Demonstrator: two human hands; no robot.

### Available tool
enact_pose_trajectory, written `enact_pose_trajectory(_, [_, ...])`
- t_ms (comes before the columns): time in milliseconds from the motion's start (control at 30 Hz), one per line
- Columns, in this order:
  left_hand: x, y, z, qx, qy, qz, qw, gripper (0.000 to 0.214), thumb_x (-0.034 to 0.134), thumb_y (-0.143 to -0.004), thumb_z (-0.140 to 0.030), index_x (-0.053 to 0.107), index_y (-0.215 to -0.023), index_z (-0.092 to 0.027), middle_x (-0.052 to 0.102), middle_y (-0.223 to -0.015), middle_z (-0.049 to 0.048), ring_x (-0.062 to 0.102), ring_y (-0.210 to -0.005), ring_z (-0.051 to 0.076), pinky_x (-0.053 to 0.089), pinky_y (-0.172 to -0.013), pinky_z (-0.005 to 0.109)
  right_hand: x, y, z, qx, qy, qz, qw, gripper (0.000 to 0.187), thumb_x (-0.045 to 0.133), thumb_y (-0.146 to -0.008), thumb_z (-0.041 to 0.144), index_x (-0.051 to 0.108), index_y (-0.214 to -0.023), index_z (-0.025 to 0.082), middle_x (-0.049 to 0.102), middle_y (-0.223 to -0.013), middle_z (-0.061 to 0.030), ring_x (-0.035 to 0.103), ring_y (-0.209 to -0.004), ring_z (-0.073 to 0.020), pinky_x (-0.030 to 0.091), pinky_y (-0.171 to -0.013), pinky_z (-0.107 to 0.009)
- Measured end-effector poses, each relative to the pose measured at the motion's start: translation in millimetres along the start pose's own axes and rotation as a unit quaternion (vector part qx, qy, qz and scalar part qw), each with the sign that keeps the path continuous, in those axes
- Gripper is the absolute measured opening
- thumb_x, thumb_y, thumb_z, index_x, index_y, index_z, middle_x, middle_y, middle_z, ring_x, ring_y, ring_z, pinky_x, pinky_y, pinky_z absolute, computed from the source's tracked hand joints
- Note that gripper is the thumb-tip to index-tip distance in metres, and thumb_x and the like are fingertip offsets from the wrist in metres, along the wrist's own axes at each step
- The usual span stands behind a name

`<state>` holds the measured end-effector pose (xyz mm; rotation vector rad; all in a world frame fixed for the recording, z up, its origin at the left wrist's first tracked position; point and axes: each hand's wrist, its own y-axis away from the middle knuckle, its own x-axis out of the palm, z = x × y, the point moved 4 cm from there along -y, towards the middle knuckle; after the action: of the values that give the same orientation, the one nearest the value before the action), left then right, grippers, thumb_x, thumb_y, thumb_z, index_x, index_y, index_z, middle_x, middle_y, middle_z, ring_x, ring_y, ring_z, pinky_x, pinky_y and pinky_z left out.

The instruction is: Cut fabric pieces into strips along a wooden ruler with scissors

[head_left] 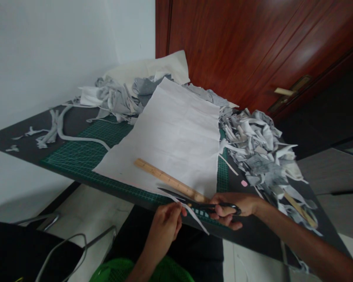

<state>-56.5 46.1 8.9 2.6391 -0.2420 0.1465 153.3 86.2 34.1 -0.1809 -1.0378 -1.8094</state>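
Note:
A large white cloth sheet (176, 137) lies spread over a green cutting mat (85, 152). A wooden ruler (170, 181) rests across the sheet's near edge. My right hand (233, 209) is closed round the black handles of a pair of scissors (191, 200), whose blades point left along the cloth's near edge. My left hand (166, 223) pinches the white strip (194, 217) that hangs from that edge, just below the blades.
A heap of grey and white cloth strips (259, 145) lies at the right, more scraps (117, 98) at the back, loose strips (55, 129) on the left of the dark table (23, 141). A pink chalk piece (244, 183) sits by the mat. A wooden door (253, 47) stands behind. A green basket (135, 272) is below.

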Motion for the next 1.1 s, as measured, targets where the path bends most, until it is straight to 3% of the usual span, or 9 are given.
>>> enact_pose_trajectory(400, [-3.0,2,-4,-0.027,-0.006,-0.023,0.999,0.047,0.058,-0.078,-0.064,0.063,-0.071,-0.018,0.038,-0.041,-0.0079,0.028,-0.034,0.007,0.018,-0.037,0.019,-4,-2,-1,-0.003,0.019,-0.017,1.0,0.063,0.087,-0.069,0.067,0.049,-0.074,0.018,0.038,-0.051,0.013,0.03,-0.042,-0.0019,0.04,-0.033,-0.012])
enact_pose_trajectory(633, [-27.4,2,-15,-0.031,-0.039,-0.083,0.995,0.056,0.055,-0.075,-0.069,0.07,-0.081,-0.015,0.039,-0.039,-0.0079,0.029,-0.033,0.008,0.019,-0.038,0.02,-4,-3,0,-0.009,0.023,-0.019,1.0,0.062,0.087,-0.069,0.067,0.051,-0.076,0.018,0.039,-0.049,0.0135,0.031,-0.04,-0.0022,0.039,-0.033,-0.012])
enact_pose_trajectory(767, [-36.1,-2,-17,-0.021,-0.054,-0.094,0.994,0.058,0.054,-0.075,-0.071,0.068,-0.083,-0.016,0.037,-0.036,-0.009,0.028,-0.032,0.008,0.021,-0.037,0.02,-4,-2,0,0.001,0.025,-0.024,0.999,0.063,0.088,-0.067,0.067,0.05,-0.075,0.018,0.04,-0.051,0.0129,0.031,-0.042,-0.0023,0.039,-0.033,-0.012])
enact_pose_trajectory(1100, [-34.5,-3,-13,-0.015,-0.069,-0.088,0.994,0.057,0.051,-0.075,-0.077,0.057,-0.072,-0.02,0.036,-0.036,-0.009,0.025,-0.032,0.007,0.018,-0.036,0.019,-5,1,10,0.017,0.025,-0.027,0.999,0.059,0.09,-0.069,0.06,0.05,-0.073,0.017,0.038,-0.05,0.0132,0.03,-0.042,-0.0016,0.036,-0.033,-0.011])
